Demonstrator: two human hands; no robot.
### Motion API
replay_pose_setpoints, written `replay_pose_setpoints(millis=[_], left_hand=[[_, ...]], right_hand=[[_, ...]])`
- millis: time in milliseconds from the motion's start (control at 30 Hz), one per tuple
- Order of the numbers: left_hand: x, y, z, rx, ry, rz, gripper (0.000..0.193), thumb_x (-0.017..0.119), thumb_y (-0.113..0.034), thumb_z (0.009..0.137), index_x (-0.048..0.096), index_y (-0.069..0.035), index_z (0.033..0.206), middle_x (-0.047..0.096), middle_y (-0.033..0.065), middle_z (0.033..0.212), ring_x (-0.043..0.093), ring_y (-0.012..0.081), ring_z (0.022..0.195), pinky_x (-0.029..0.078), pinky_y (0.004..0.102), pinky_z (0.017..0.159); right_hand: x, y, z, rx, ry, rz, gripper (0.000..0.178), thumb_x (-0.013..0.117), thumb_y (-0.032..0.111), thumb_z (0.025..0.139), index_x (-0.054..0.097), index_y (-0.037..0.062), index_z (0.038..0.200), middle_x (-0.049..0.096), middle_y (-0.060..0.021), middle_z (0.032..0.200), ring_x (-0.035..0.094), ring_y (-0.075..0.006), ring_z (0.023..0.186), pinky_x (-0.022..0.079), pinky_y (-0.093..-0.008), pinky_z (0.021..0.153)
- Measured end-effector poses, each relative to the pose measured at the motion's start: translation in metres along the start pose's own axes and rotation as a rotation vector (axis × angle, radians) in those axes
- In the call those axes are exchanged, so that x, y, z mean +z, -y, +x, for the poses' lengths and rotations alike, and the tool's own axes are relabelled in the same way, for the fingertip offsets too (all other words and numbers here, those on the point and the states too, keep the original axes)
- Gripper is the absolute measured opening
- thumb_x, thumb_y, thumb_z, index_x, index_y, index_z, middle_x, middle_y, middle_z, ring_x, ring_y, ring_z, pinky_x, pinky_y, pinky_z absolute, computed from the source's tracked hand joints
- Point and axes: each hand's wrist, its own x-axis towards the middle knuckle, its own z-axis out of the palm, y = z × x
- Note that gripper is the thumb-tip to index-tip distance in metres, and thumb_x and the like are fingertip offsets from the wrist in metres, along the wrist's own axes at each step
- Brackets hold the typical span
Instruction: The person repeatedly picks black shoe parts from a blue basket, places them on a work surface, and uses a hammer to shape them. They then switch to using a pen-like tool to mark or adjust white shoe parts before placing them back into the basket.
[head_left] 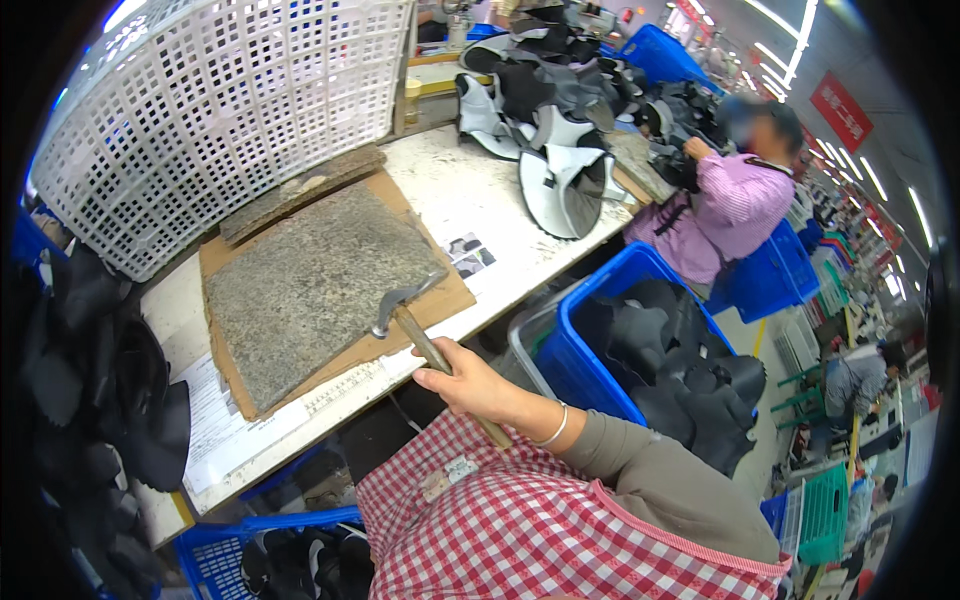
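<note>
The right hand (470, 384) grips a hammer (415, 332), its head over the stone slab's (310, 285) near edge; the left is out of view. A loosened grip could drop it.

Big white signs of writing are showing on a red banner (842, 112), which is hanging high up and far off to the right of the grey slab (315, 285). Another red banner (697, 8) is showing even farther past the slab, but it is looking too small and blurry to read. On the white desk (530, 268), a white paper (212, 420) is lying by the slab's left near corner. Rows of tiny print are running over it, too small to read. A pale strip (345, 392) with little dark marks is lying along the slab's near side.
</note>
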Motion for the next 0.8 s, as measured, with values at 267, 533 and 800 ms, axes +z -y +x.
replay_pose_setpoints(millis=[267,533,800], left_hand=[[0.019,-0.075,-0.045,-0.131,0.120,0.069,0.069,0.064,-0.040,0.098,0.047,0.006,0.146,0.054,0.0255,0.143,0.054,0.0384,0.130,0.040,0.0418,0.112],[0.006,-0.055,0.058,-0.133,-0.023,0.323,0.068,0.063,-0.042,0.099,0.049,0.006,0.144,0.056,0.0254,0.141,0.056,0.0382,0.128,0.041,0.0416,0.111],[-0.008,0.006,0.169,-0.196,-0.061,0.461,0.067,0.061,-0.043,0.100,0.050,0.007,0.143,0.058,0.0252,0.139,0.057,0.0379,0.127,0.042,0.0413,0.110]], right_hand=[[-0.035,-0.011,0.080,-0.348,0.012,-0.474,0.059,0.067,0.031,0.097,0.049,0.0011,0.145,0.070,-0.0302,0.098,0.069,-0.0476,0.093,0.054,-0.0500,0.080],[-0.037,-0.015,0.168,-0.496,0.002,-0.453,0.050,0.065,0.028,0.097,0.051,0.0056,0.139,0.067,-0.0249,0.122,0.066,-0.0437,0.106,0.054,-0.0509,0.090],[-0.046,-0.038,0.188,-0.593,0.063,-0.328,0.045,0.065,0.027,0.095,0.052,0.0100,0.135,0.062,-0.0210,0.124,0.064,-0.0419,0.110,0.053,-0.0502,0.093]])
